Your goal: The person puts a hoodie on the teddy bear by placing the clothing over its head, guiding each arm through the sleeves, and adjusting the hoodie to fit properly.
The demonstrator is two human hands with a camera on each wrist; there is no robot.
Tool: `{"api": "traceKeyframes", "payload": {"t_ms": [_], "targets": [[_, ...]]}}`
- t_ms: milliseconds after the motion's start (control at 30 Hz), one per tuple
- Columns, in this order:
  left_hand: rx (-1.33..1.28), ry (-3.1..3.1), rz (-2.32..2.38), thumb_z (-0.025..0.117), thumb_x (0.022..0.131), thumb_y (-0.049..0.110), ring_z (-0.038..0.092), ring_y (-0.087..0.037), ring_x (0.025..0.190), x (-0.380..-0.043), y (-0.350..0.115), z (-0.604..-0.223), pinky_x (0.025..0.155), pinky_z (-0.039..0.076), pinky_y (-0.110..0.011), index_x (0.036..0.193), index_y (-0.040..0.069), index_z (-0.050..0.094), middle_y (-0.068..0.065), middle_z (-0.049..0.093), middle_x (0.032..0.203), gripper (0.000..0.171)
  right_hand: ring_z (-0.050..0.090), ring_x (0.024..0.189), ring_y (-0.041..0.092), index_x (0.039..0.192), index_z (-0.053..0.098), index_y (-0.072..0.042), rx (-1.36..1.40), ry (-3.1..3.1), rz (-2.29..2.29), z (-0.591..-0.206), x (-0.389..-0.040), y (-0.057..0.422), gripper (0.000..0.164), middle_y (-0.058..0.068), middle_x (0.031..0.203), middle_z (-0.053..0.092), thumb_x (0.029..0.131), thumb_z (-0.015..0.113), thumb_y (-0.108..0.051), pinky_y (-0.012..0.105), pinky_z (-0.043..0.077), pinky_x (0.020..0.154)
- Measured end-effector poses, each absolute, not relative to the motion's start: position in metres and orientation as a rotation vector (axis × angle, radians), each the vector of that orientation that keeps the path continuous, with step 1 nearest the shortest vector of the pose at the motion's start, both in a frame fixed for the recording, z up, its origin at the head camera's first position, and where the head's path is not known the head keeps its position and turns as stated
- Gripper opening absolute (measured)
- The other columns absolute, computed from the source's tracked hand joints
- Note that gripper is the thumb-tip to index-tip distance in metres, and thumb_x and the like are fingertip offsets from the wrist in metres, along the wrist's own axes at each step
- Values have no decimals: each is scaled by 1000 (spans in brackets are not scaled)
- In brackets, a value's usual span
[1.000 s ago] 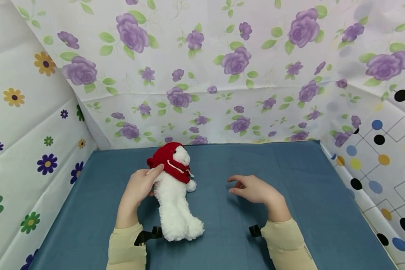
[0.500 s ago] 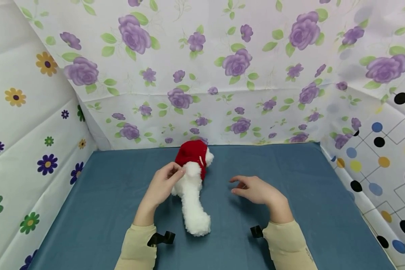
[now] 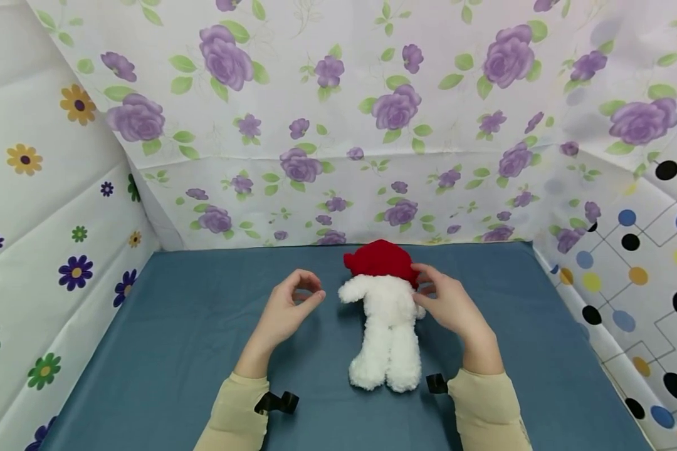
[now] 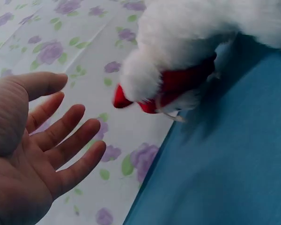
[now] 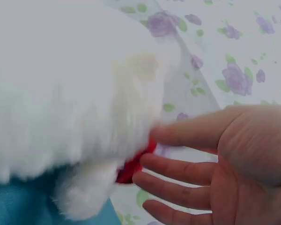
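A white plush toy (image 3: 392, 307) with a red hood (image 3: 382, 260) is between the two hands, its back toward the head camera and its legs toward the person. My right hand (image 3: 448, 307) holds it at the shoulder, thumb on the white fur and fingers by the hood's edge. Close up in the right wrist view, blurred white fur (image 5: 61, 93) covers much of the picture, beside the right hand (image 5: 215, 168). To the toy's left, my left hand (image 3: 293, 307) hangs apart from it, fingers loosely bent around nothing. The left wrist view has that hand (image 4: 42, 145) with its fingers spread.
A blue cloth (image 3: 203, 351) covers the table. Behind it hangs a white curtain (image 3: 344, 113) with purple roses. Patterned sheets enclose both sides: a flowered one (image 3: 45, 207) on the left and a dotted one (image 3: 649, 263) on the right.
The plush toy has moved right, from the left hand to the right hand, and turned so its back shows. The left hand has let go; the right hand has moved slightly up to it.
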State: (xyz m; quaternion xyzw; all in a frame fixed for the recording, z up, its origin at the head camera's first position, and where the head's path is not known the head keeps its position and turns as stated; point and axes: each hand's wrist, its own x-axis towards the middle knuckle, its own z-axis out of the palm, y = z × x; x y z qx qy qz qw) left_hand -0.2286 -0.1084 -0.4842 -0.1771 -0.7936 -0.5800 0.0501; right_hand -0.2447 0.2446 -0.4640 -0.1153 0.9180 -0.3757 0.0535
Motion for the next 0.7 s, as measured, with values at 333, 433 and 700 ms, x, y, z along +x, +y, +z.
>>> {"api": "traceKeyframes", "payload": {"t_ms": [333,433,700], "targets": [[-565,-2442,-1650,79,100,15,68,-25,99,-236,-71,-490,87,57,-46,107,12,75,-1,72,106,9,57,132,34,152,59,-14,-429,2722,-1238,-476,-250,225,53,12,151,57,102,76,-18,57,52,104],[-559,-2474,-1549,84,95,13,68,-28,103,-239,-60,-493,89,56,-49,111,9,74,-6,73,111,18,54,133,35,152,60,-14,-511,2776,-1177,-480,-251,212,57,11,151,55,99,80,-17,56,53,103],[-554,-2671,-1373,84,95,16,62,-34,125,-242,-54,-506,104,53,-52,133,4,69,-13,68,132,42,48,131,39,155,57,-14,-567,2892,-994,-491,-251,198,65,14,143,53,95,84,-16,57,52,99]]}}
